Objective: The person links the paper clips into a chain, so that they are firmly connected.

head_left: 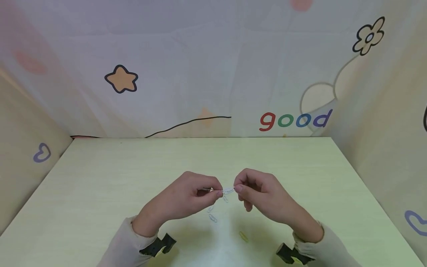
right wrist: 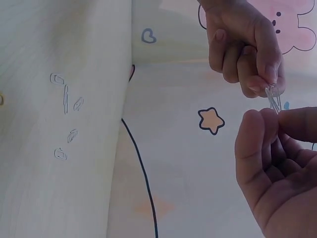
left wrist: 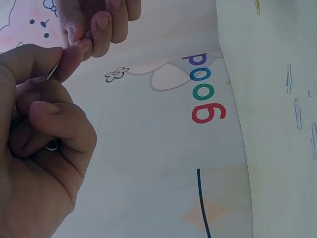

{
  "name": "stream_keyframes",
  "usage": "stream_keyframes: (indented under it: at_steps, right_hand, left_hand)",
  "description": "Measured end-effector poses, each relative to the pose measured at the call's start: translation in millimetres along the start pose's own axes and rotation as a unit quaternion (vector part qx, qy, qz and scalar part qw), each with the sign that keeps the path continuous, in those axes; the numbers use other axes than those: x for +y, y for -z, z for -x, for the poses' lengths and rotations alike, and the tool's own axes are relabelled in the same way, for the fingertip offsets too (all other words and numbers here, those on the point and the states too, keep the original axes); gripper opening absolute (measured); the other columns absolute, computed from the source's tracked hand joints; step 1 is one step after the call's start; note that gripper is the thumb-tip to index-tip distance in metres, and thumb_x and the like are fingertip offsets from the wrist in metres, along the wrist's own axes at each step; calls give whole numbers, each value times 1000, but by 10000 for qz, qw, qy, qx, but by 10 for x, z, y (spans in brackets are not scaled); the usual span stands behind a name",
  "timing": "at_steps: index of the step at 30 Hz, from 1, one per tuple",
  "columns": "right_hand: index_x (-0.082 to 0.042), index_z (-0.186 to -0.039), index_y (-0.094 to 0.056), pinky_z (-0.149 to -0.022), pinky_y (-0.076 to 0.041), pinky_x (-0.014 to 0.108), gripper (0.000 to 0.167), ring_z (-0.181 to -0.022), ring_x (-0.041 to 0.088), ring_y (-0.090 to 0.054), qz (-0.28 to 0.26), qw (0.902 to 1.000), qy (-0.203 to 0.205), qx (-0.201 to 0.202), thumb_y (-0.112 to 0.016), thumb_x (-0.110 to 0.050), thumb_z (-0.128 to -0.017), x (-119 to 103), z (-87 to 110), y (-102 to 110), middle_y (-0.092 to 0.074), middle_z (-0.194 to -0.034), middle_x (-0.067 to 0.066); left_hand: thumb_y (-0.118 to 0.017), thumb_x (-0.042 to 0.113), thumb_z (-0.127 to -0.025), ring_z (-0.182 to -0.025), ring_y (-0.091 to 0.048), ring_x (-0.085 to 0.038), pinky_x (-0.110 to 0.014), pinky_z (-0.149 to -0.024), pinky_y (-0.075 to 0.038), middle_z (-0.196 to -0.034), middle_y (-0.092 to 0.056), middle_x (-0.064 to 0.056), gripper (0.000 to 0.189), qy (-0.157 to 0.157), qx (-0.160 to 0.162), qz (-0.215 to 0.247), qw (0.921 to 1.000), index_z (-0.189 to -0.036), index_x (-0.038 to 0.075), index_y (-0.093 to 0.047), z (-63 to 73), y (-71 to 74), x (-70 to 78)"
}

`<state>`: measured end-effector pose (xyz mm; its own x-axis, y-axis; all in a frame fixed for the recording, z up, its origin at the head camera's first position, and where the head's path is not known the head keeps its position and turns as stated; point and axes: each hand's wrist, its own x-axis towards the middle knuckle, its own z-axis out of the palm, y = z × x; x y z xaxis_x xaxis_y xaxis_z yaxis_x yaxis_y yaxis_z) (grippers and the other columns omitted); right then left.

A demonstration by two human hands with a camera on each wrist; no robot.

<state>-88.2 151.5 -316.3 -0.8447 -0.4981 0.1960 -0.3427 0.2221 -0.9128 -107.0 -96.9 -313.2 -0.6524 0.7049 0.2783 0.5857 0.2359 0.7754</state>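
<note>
Between the two hands, silvery-white paper clips (head_left: 228, 191) stretch from fingertip to fingertip above the table. My left hand (head_left: 186, 193) pinches one end of them between thumb and index finger. A thin metal piece (left wrist: 51, 72) shows inside that pinch in the left wrist view, and a small ring-like bit (left wrist: 51, 145) peeks out near the curled fingers. From the other side my right hand (head_left: 265, 193) pinches the opposite end with its thumb and index finger. In the right wrist view the clips (right wrist: 273, 98) overlap one another, partly hidden by the fingertips.
Several pale paper clips (right wrist: 72, 135) lie scattered on the light table (head_left: 100, 193) below the hands. A yellow paper clip (head_left: 243, 236) lies nearer the front. Behind the table hangs a printed cloth (head_left: 186, 55), with more cloth at both sides.
</note>
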Motion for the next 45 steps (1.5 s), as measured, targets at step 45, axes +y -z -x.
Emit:
stream_keyframes:
  at_steps: [45]
  right_hand:
    - [5, -92, -54, -51, -53, 34, 15, -48, 20, -50, -528, 9849, -1622, 305, -51, -8, -100, 75, -160, -70, -49, -60, 8]
  left_hand:
    - [-58, -2, -82, -55, -18, 0, -15, -50, -19, -63, -31, 12, 31, -1033, -238, -2904, 9510, -67, 18, -40, -13, -276, 13]
